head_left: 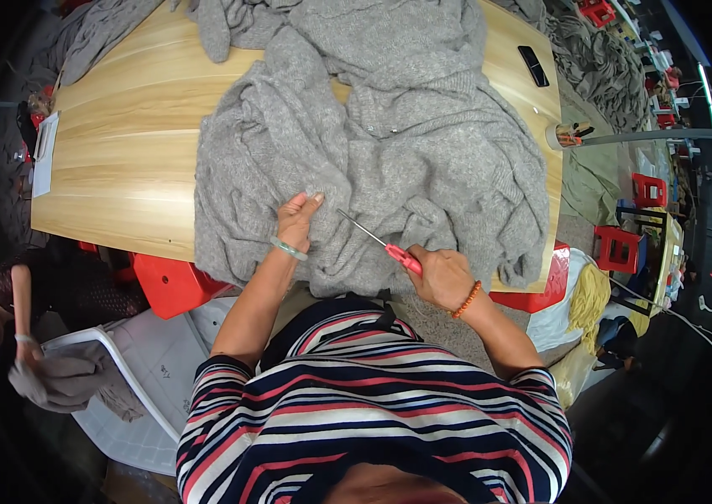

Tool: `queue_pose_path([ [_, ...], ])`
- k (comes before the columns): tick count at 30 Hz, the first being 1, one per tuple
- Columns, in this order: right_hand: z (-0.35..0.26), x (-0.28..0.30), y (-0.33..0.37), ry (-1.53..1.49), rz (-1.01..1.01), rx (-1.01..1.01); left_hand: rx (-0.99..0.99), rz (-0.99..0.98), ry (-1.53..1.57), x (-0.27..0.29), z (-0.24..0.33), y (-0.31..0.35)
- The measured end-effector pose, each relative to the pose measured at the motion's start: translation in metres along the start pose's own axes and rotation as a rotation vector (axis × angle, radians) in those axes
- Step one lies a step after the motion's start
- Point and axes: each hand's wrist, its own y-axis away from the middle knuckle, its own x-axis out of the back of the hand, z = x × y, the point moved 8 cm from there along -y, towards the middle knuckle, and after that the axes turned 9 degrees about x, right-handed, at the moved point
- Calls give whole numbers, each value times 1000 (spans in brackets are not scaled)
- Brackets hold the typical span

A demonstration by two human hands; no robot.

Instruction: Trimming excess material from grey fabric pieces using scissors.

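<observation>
Grey knit (268,143), heaped across the tabletop's (129,168) near edge, is pinched by the left hand (295,223), a slender red-handled tool (395,251) being gripped in the right hand (442,277) (close work, seemingly, with steady fabric called for next).

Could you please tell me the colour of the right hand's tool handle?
The tool handle is pinkish red; the head view shows it.

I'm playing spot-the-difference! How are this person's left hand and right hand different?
The left hand pinches the grey knitwear, while the right hand grips a red-handled tool with a thin shaft.
The left hand has a pale green bangle at its wrist; the right hand has an orange beaded bracelet.
The left hand reaches farther forward than the right hand.
Both are bare, without gloves.
</observation>
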Motion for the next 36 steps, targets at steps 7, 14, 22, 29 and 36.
queue_pose_path([
  [7, 3, 12, 2, -70, 111, 44, -18, 32, -3, 12, 5, -2],
  [14, -5, 12, -7, -33, 167, 118, -71, 49, 164, 18, 43, -37],
  [22, -12, 22, -14, -23, 97, 40, -262, 72, -97, 4, 49, -11],
  [29, -13, 28, -23, -15, 177, 86, -187, 59, -49, 17, 51, -32],
  [36, -21, 33, -25, -28, 169, 88, -238, 143, 132, 37, 77, -49],
])
